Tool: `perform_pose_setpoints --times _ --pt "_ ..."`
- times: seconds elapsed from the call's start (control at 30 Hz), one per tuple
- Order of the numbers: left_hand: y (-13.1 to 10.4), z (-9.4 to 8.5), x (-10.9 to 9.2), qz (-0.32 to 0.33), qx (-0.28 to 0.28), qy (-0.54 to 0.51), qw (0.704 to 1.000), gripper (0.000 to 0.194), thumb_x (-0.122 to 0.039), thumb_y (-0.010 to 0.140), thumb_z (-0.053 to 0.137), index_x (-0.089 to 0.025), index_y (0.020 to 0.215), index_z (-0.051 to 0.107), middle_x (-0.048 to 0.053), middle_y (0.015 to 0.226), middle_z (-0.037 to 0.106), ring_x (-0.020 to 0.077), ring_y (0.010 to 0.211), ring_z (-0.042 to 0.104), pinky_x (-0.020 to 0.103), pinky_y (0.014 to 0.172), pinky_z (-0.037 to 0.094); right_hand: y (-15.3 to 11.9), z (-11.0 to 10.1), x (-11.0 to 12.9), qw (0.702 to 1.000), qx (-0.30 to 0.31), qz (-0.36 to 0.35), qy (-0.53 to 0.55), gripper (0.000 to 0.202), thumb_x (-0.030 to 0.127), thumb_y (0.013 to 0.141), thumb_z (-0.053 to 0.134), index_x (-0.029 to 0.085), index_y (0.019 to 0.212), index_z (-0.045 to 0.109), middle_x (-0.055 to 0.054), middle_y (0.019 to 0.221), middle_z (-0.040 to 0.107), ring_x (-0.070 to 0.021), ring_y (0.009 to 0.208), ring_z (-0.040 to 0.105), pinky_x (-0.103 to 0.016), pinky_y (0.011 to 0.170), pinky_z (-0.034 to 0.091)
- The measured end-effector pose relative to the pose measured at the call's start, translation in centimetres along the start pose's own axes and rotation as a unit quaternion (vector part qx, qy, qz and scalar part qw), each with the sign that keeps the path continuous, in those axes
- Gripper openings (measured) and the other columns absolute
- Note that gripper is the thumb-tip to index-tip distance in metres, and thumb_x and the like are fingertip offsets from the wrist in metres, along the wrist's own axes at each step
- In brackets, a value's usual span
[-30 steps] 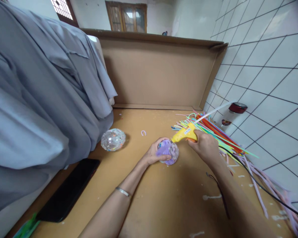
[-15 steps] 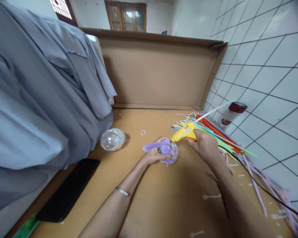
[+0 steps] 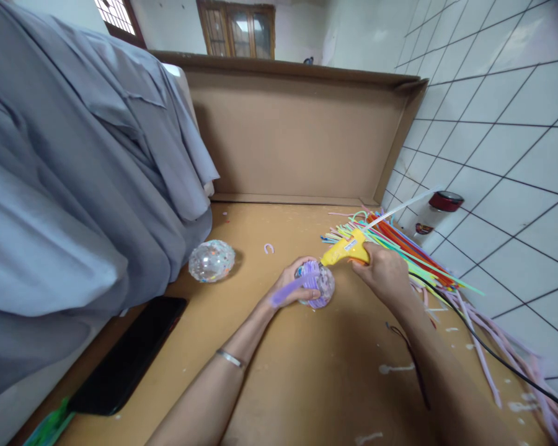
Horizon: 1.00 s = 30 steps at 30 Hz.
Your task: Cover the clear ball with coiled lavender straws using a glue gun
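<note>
Purple-wrapped ball [image 3: 324, 288] is in the L hand [image 3: 289, 285], over the middle of the counter [image 3: 279, 384]. It's roundish, so no clear long axis; its ribbed purple side faces up & toward the cam, the clearer, speckled side faces R. A loose purple strip [image 3: 289, 290] comes off it, long axis running down-L across the hand toward the wrist, its far end blurred.

L grip: closed on the ball, thumb across the near side, fingers round the far side. R hand [image 3: 385, 271] has its grip wrapped round the handle of the yellow glue gun [image 3: 345, 249]. Gun's long axis slants, nozzle down-L at the ball's upper edge, back end up-R w/ a clear glue stick [image 3: 395, 210] poking out. Can't tell if the tip touches the ball.

Clear ball [image 3: 212, 261] w/ colored specks sits on the counter, L of the L hand, apart from it. Small pink curl [image 3: 269, 249] lies btwn that ball & the gun, open end down. Black phone [image 3: 130, 356] lies at lower L, long axis slanting up-R. Pile of multicolored pipe cleaners [image 3: 402, 251] is beyond & beside the R hand, next to the tiled wall [image 3: 506, 155]; red-lidded jar [image 3: 436, 214] stands near the pile. Gray cloth [image 3: 88, 186] hangs at far L; cardboard panel [image 3: 297, 136] closes off the back.
</note>
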<state>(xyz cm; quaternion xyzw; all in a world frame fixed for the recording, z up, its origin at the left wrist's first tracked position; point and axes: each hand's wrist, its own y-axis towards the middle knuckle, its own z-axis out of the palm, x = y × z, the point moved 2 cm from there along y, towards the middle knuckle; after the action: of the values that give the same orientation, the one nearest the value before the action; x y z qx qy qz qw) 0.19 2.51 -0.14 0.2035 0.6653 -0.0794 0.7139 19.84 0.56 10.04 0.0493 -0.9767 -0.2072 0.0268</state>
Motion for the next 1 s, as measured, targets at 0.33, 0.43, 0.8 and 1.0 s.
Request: perform_pose_setpoints --times 0.33,0.43,0.8,1.0 --pt "0.04 -0.13 0.19 0.020 0.006 0.000 1.000 0.083 -0.040 0.047 0.085 -0.016 0.118 0.052 0.009 0.111 0.060 0.0227 0.099 0.058 0.031 0.087 0.045 -0.13 0.32 -0.33 1.000 -0.029 -0.006 0.006 0.018 0.035 0.078 0.053 0.018 0.078 0.059 -0.008 0.072 0.065 -0.0188 0.062 0.055 -0.026 0.053 0.020" --pt "-0.02 -0.15 -0.04 0.017 0.000 0.024 1.000 0.083 -0.040 0.047 0.085 -0.015 0.118 0.052 0.009 0.111 0.060 0.0231 0.100 0.057 0.031 0.088 0.045 -0.11 0.22 -0.18 1.000 -0.017 -0.008 0.012 0.017 0.034 0.077 0.054 0.018 0.077 0.059 -0.007 0.073 0.065 -0.0185 0.063 0.055 -0.026 0.052 0.020" --pt "0.10 -0.15 0.24 0.011 -0.004 0.009 1.000 0.086 -0.044 0.044 0.086 -0.016 0.118 0.052 0.009 0.111 0.060 0.0231 0.100 0.057 0.030 0.085 0.046 -0.04 0.49 -0.46 1.000 -0.027 0.006 -0.002 0.021 0.037 0.077 0.055 0.017 0.079 0.060 -0.008 0.071 0.065 -0.0197 0.063 0.056 -0.027 0.052 0.021" --pt "0.12 -0.26 0.73 0.016 -0.001 -0.004 1.000 0.084 -0.043 0.046 0.086 -0.016 0.118 0.052 0.009 0.112 0.059 0.0228 0.100 0.058 0.030 0.085 0.046 0.25 0.91 -0.53 0.999 0.008 0.038 -0.010 0.024 0.039 0.077 0.053 0.016 0.080 0.061 -0.008 0.071 0.065 -0.0209 0.065 0.057 -0.028 0.053 0.023"
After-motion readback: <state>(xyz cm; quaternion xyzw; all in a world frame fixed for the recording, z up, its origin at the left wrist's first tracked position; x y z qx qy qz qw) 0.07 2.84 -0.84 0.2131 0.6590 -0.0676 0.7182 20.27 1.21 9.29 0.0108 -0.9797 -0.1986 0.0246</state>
